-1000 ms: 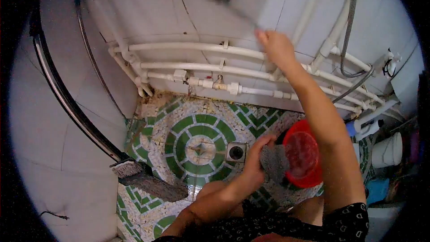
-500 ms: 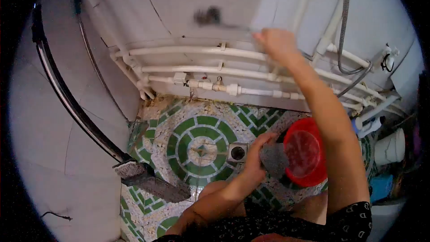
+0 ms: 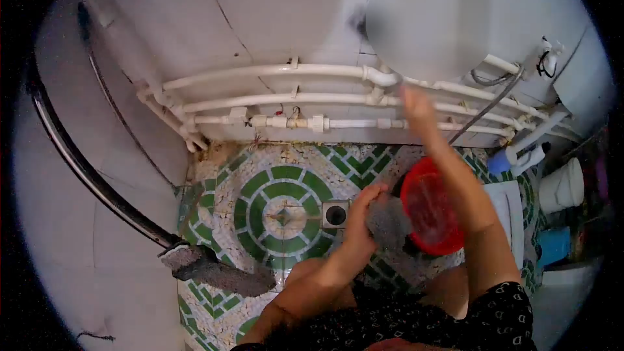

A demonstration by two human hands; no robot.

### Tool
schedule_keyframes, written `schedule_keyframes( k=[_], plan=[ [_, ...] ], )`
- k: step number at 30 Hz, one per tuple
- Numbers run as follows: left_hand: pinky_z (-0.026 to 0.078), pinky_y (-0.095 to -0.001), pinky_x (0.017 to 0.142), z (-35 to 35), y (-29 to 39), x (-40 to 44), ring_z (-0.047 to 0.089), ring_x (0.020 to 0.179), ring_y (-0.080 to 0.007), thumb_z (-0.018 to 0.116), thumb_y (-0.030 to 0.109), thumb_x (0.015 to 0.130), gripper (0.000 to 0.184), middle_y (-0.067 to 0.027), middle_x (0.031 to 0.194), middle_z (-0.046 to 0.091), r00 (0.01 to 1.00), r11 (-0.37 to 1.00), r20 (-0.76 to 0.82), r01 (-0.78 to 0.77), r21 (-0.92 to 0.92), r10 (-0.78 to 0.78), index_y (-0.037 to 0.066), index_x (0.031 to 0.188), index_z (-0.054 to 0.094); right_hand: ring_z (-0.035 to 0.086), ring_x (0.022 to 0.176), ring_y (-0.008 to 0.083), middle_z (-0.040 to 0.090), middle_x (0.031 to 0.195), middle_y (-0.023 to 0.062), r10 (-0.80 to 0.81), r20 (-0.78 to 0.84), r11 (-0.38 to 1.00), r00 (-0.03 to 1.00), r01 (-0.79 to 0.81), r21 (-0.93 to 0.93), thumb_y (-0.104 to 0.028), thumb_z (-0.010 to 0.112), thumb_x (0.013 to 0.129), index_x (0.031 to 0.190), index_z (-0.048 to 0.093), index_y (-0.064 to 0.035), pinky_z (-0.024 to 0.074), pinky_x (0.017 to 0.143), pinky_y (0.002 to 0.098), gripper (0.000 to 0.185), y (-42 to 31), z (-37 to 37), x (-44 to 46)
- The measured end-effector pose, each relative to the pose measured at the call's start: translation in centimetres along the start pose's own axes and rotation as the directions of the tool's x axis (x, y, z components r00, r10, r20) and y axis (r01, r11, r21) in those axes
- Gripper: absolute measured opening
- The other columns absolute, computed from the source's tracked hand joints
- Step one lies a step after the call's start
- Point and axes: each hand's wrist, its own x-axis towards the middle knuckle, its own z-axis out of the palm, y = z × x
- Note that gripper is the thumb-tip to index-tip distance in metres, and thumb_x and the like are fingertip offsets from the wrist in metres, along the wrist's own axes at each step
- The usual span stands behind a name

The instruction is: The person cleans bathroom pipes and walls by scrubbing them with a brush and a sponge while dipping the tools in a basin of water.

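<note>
My left hand (image 3: 361, 229) is closed around a grey cloth-like pad (image 3: 391, 224), held beside the red basin (image 3: 422, 208). Inside the basin there is cloudy liquid, partly covered by my right forearm. Raised in front of the wall pipes is my right hand (image 3: 419, 109), smeared by motion and closed. A thin rod came out of that fist a moment ago; now only a dark blurred end (image 3: 359, 21) shows near the wall. A large pale blurred patch hides the area above the hand.
A long-handled mop (image 3: 218, 272) with a grey flat head leans at left. White pipes (image 3: 260, 78) run along the wall. A floor drain (image 3: 335, 215) lies left of my left hand. A white bucket (image 3: 562, 185), a blue container (image 3: 554, 246) and a bottle (image 3: 528, 159) stand at right.
My right hand has come down from higher on the wall, and the dark blurred end has shifted right. The view has moved slightly. My left hand still holds the grey pad.
</note>
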Motion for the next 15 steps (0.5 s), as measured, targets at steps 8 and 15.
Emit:
schedule_keyframes(
  k=[8, 15],
  plan=[
    [0.048, -0.0367, 0.072, -1.0, -1.5, 2.1, 0.056, 0.082, -0.0205, 0.057, 0.024, 0.081, 0.017, -0.0033, 0.085, 0.054, 0.960, 0.930, -0.095, 0.228, -0.287, -0.265, 0.010, 0.091, 0.055, 0.057, 0.075, 0.0364, 0.059, 0.080, 0.0213, 0.517, 0.397, 0.650, 0.758, -0.650, 0.394, -0.032, 0.036, 0.091, 0.089, 0.058, -0.0024, 0.0443, 0.064, 0.0431, 0.037, -4.7, -4.1, 7.5],
    [0.048, -0.0340, 0.071, 0.3, -0.7, 2.0, 0.057, 0.074, -0.0203, 0.055, 0.021, 0.083, 0.013, -0.0030, 0.080, 0.060, 0.945, 0.937, -0.169, 0.232, -0.260, -0.281, 0.010, 0.088, 0.058, 0.055, 0.065, 0.0351, 0.056, 0.066, 0.0216, 0.507, 0.339, 0.678, 0.792, -0.610, 0.410, -0.028, 0.038, 0.091, 0.084, 0.060, -0.0010, 0.0375, 0.053, 0.0450, 0.036, -7.2, -0.7, -1.7]
  ],
)
